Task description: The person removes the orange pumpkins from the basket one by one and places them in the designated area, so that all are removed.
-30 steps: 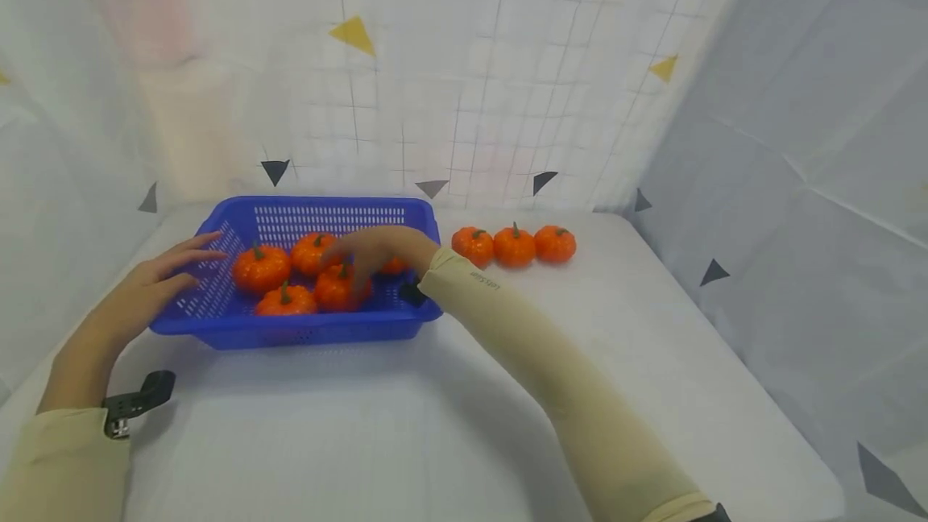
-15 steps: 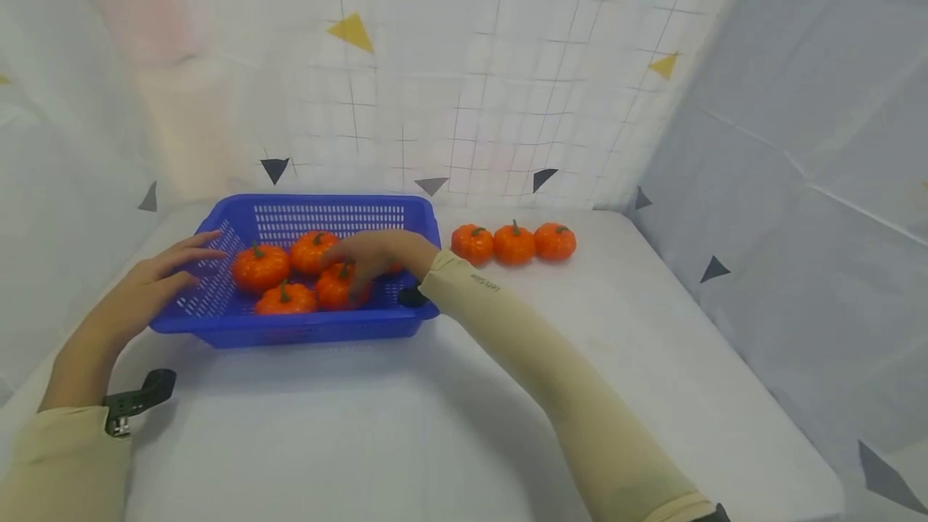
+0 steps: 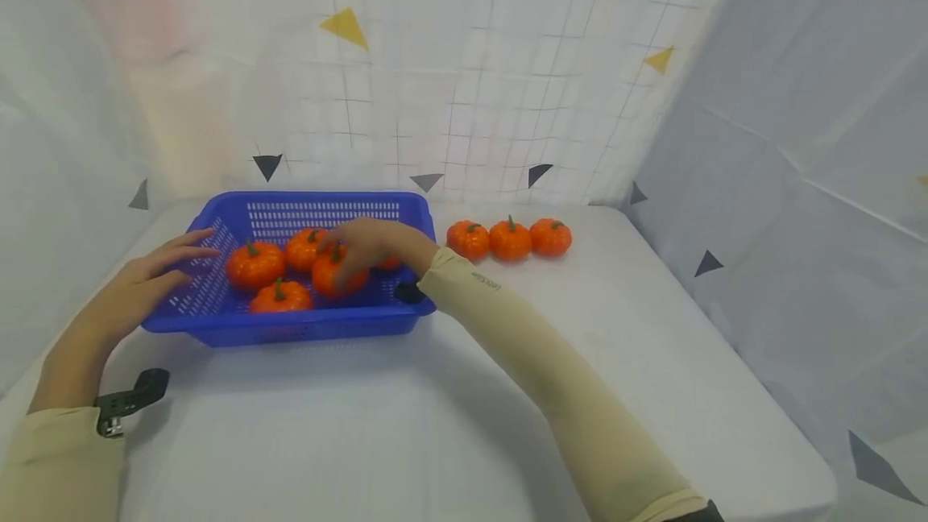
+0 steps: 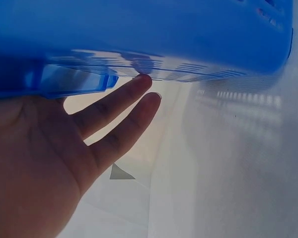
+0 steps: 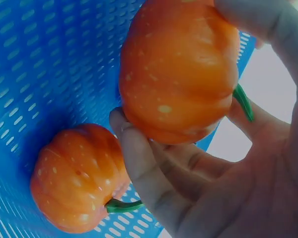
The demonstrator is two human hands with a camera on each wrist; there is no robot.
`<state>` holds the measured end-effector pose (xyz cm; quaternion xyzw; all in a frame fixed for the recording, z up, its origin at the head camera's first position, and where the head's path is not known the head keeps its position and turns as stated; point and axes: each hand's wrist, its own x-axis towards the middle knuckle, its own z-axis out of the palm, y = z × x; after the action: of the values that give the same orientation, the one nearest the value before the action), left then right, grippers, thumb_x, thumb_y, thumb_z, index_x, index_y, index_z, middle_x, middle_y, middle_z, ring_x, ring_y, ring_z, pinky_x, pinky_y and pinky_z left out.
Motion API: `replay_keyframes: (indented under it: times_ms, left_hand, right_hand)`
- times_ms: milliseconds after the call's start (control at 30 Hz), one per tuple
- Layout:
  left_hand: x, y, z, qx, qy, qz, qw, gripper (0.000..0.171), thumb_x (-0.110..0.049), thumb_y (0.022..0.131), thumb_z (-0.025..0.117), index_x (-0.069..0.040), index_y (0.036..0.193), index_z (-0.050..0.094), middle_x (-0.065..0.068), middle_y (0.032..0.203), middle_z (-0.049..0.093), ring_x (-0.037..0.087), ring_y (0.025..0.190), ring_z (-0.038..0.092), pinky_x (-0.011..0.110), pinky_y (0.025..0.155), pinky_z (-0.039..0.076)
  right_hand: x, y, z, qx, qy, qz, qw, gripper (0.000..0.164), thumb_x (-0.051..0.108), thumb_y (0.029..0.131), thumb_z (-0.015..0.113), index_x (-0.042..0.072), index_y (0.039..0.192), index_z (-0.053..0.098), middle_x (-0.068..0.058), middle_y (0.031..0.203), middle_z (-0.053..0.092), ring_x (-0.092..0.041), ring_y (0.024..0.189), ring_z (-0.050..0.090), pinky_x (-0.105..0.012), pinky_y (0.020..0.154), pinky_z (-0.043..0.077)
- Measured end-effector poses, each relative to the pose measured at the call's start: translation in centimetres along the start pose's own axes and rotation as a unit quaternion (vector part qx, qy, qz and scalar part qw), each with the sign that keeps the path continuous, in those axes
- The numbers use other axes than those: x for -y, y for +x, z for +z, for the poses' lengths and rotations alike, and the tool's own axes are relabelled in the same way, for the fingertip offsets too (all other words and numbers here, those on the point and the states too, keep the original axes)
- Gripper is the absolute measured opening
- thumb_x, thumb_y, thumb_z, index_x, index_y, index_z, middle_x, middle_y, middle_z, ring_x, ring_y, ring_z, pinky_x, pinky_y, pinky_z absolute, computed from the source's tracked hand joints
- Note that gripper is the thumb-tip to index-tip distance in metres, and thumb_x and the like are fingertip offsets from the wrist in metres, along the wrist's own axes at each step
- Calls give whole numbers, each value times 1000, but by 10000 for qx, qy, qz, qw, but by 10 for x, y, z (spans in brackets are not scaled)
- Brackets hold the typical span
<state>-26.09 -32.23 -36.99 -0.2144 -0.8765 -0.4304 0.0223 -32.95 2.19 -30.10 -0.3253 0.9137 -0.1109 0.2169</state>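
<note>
My right hand (image 3: pixel 366 248) grips a small orange pumpkin (image 5: pixel 181 74) with a green stem, thumb on one side and fingers round the other. It is raised a little inside the blue plastic basket (image 3: pixel 312 319). Other pumpkins stay in the basket: one at the left (image 3: pixel 255 266), one at the front (image 3: pixel 281 296), one behind (image 3: pixel 304 250), and one partly hidden by my right hand. My left hand (image 3: pixel 148 284) is at the basket's left side with fingers extended; in the left wrist view its fingertips (image 4: pixel 143 80) reach the slotted wall.
Three more pumpkins (image 3: pixel 511 241) stand in a row on the white table (image 3: pixel 507 393), just right of the basket. White sheeting (image 3: pixel 464 63) with grid lines and coloured triangles rises behind, and grey sheeting (image 3: pixel 812 184) stands to the right.
The pumpkin in my right hand has risen slightly from among the others. My left hand holds its place by the basket. The head view has shifted a little.
</note>
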Motion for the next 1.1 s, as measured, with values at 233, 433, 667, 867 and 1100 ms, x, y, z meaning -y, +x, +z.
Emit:
replay_keyframes:
  times_ms: [233,433,667,867,1100]
  left_hand:
    - [-2,-1,-2,-19,19,-46,10000,41,-7,109,45,-2,149,52,10,171,23,46,154,8,83,109,9]
    - [-1,-1,-3,-25,31,-73,10000,41,-7,109,45,-3,149,52,8,171,22,45,155,7,83,110,8]
    - [-1,-4,-2,-73,96,22,9999,42,-5,109,43,-3,149,52,13,171,22,49,153,8,83,109,7]
    - [-4,-3,-3,-74,122,8,9999,42,-4,109,43,-3,150,52,12,171,21,48,154,7,83,109,7]
    - [-2,-2,0,-44,82,37,9999,43,-3,109,43,-3,151,51,18,170,19,51,153,7,83,109,7]
  right_hand:
    - [-3,-6,-7,-237,429,-93,9988,72,37,87,83,29,153,55,4,152,51,-19,136,43,-41,116,37]
    - [-2,-14,-13,-550,597,-323,9962,68,31,87,83,30,150,58,4,154,49,-20,136,42,-43,115,37]
    - [4,-24,-19,-865,807,-501,9917,72,41,86,80,30,152,54,6,153,50,-17,132,46,-41,112,41]
    - [4,-35,-22,-1187,740,-613,9883,71,49,90,74,30,154,50,5,151,51,-15,132,47,-42,113,40]
    - [-9,-43,-17,-1464,823,-543,9843,74,55,90,73,29,155,50,6,151,52,-17,135,46,-47,114,39]
